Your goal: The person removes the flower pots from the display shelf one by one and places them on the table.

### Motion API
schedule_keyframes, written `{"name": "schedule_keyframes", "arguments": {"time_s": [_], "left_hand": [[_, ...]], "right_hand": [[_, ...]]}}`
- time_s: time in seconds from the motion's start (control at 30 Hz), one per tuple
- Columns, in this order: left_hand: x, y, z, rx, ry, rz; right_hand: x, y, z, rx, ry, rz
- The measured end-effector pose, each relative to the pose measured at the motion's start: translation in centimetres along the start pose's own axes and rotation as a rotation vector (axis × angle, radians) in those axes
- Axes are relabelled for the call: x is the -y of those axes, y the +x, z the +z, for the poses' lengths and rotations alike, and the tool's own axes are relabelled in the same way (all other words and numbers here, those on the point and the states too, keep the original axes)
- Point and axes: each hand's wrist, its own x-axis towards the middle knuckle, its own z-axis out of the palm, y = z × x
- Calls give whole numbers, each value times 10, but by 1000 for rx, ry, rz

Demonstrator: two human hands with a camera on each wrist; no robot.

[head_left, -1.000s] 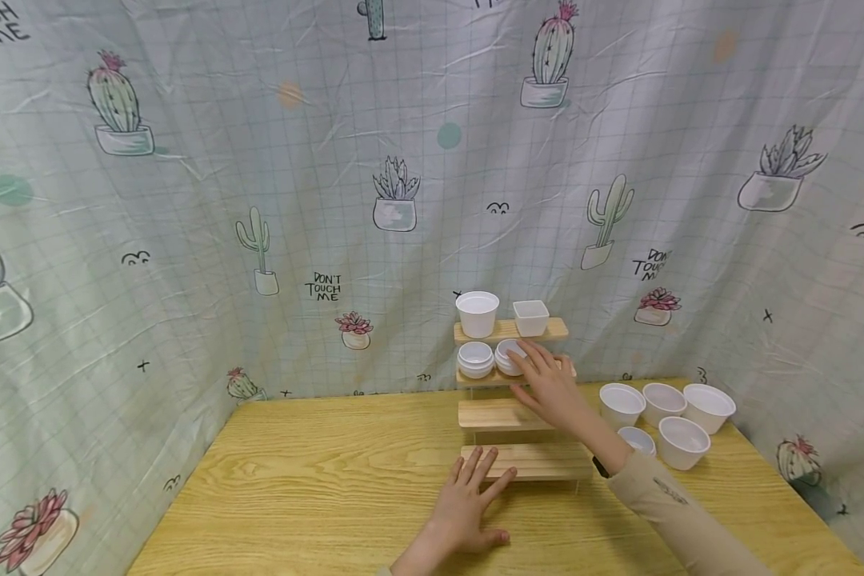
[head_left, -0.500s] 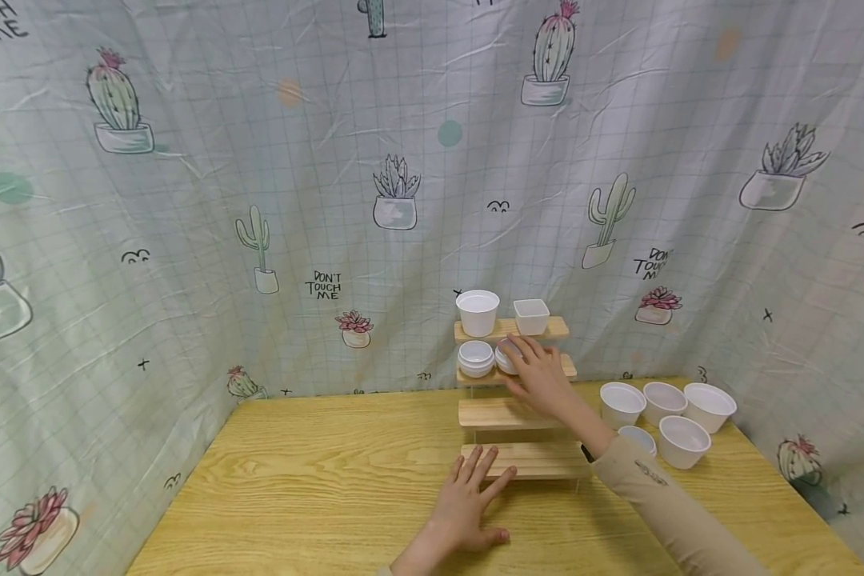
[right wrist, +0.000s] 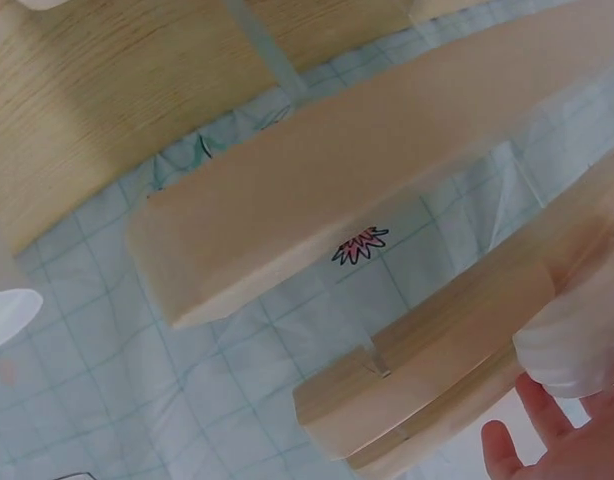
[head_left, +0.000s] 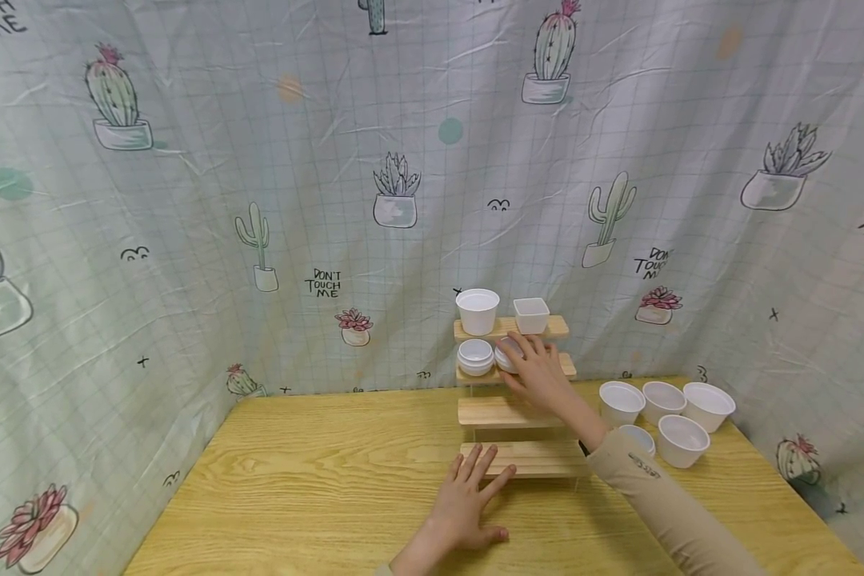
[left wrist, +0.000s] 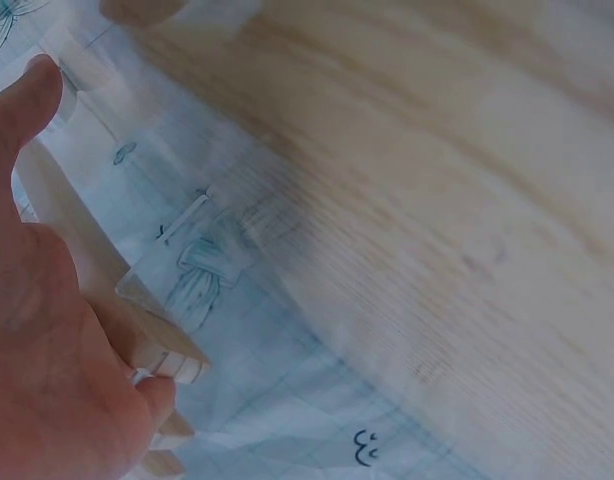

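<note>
Taking the four-tier wooden stand (head_left: 547,462) as my reference. Nearest, in front of its lowest tier, I have the left hand (head_left: 461,508) with fingers and thumb spread, fingertips overlapping that tier's left part; whether they bear on the wood I cannot tell. The table (head_left: 317,472) runs under the stand and out to both sides.

A beige sleeve (head_left: 670,496) enters to the right of the stand's near end, a dark band at its cuff. Just beyond the sleeve, right of the stand, a group of five round white tubs (head_left: 682,442) sits on the table, mouths up; the sleeve partly hides the smallest.

The right hand (head_left: 543,380) reaches across the stand's third tier, counted from below, its fingers bent over a small white bowl (head_left: 502,362), which they hold on that tier. Just left of it, same tier, a matching ribbed bowl (head_left: 476,360) stands upright.

On the stand's top tier: a tall round cup (head_left: 478,314) at left, a square cup (head_left: 531,318) right of it, apart. Behind the stand hangs a cactus-print curtain (head_left: 310,160).
</note>
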Motion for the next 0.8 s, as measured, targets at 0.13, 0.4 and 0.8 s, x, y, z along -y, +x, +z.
{"name": "schedule_keyframes", "arguments": {"time_s": [0.13, 0.4, 0.8], "left_hand": [[0, 0, 1, 3, 7, -3], [0, 0, -1, -10, 4, -2], [0, 1, -3, 3, -5, -2]], "right_hand": [[-1, 1, 2, -15, -14, -6], [-2, 2, 3, -22, -7, -8], [-4, -3, 1, -79, -22, -36]]}}
